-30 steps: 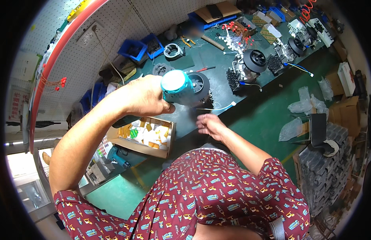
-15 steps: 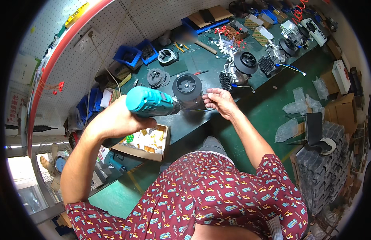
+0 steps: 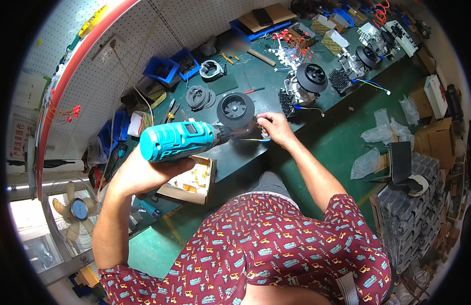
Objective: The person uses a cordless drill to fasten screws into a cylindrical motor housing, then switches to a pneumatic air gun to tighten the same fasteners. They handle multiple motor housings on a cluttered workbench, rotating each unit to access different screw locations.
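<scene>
My left hand (image 3: 146, 175) is wrapped round the grip of a teal cordless drill (image 3: 180, 141). The drill lies level, its dark chuck pointing right at the near left side of a blower unit (image 3: 236, 110) with a round black impeller. That unit stands on the green workbench (image 3: 230, 165), a thin wire running out at its front. Against the unit's right side are the bent, closed fingers of my right hand (image 3: 276, 128); what they pinch is too small to make out. The drill's tip is hidden close to the unit's housing.
An open cardboard box (image 3: 187, 190) of small parts sits at the bench's near left edge. Behind the unit lie a coil of grey tubing (image 3: 199, 98), pliers (image 3: 170, 112) and blue bins (image 3: 162, 70). More blower units (image 3: 306, 84) stand to the right. A fan (image 3: 75, 209) is at left.
The drill has swung from pointing away and down to lying level, with its chuck closer to the blower unit. My right hand's fingers have closed in at the unit's right side.
</scene>
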`<state>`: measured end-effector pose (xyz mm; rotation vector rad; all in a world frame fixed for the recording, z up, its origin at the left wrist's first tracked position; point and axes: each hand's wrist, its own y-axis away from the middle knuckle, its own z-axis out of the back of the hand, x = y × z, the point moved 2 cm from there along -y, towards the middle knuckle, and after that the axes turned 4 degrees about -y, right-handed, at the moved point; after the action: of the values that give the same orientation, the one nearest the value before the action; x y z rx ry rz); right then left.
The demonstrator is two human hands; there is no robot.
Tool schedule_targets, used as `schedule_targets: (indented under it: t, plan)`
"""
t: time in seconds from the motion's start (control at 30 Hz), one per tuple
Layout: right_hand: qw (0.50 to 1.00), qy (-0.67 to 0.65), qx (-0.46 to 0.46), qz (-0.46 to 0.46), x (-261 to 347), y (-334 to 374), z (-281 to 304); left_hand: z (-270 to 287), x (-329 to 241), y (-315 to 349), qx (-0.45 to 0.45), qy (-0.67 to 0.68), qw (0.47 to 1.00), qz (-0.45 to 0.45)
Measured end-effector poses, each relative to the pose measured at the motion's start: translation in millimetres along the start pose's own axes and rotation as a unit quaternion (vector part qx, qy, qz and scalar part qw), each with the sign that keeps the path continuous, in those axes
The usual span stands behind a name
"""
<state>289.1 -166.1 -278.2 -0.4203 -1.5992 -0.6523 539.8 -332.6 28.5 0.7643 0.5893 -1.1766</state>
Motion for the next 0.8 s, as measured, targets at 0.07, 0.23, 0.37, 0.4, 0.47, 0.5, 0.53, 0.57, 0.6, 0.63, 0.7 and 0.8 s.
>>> schedule_targets:
  t: [0.07, 0.23, 0.37, 0.4, 0.47, 0.5, 0.53, 0.57, 0.6, 0.63, 0.7, 0.8]
  plan:
    - [0.968, 0.191, -0.005, 0.162, 4, -2, -2, -1, -11, -10, 0.011, 0.017, 0.999, 0.030]
    - [0.968, 0.226, -0.063, 0.092, 7, 8, -16, -4, -17, -42, 0.017, -0.039, 0.999, -0.012]
    - [0.968, 0.177, -0.131, 0.121, -1, 16, -31, -12, -8, -72, 0.042, -0.162, 0.985, -0.040]
    - [0.966, 0.184, -0.140, 0.116, -1, 16, -34, -13, -3, -76, 0.032, -0.156, 0.986, -0.052]
    - [0.957, 0.222, -0.151, 0.112, -3, 14, -39, -15, -2, -82, 0.043, -0.182, 0.981, -0.050]
    - [0.952, 0.239, -0.157, 0.111, -4, 13, -40, -16, -3, -85, 0.048, -0.197, 0.978, -0.050]
    - [0.957, 0.226, -0.159, 0.084, -4, 13, -42, -17, -4, -87, 0.053, -0.203, 0.977, -0.039]
    - [0.955, 0.220, -0.167, 0.107, -6, 12, -43, -17, -5, -89, 0.058, -0.208, 0.976, -0.028]
    - [0.952, 0.216, -0.174, 0.129, -10, 11, -44, -18, -5, -89, 0.062, -0.213, 0.975, -0.017]
    - [0.949, 0.212, -0.180, 0.151, -14, 10, -44, -19, -4, -91, 0.061, -0.211, 0.975, -0.026]
    - [0.956, 0.178, -0.174, 0.157, -19, 9, -44, -21, 2, -93, 0.059, -0.204, 0.976, -0.042]
    - [0.966, 0.148, -0.161, 0.140, -16, 9, -44, -21, -1, -93, 0.058, -0.231, 0.971, -0.031]
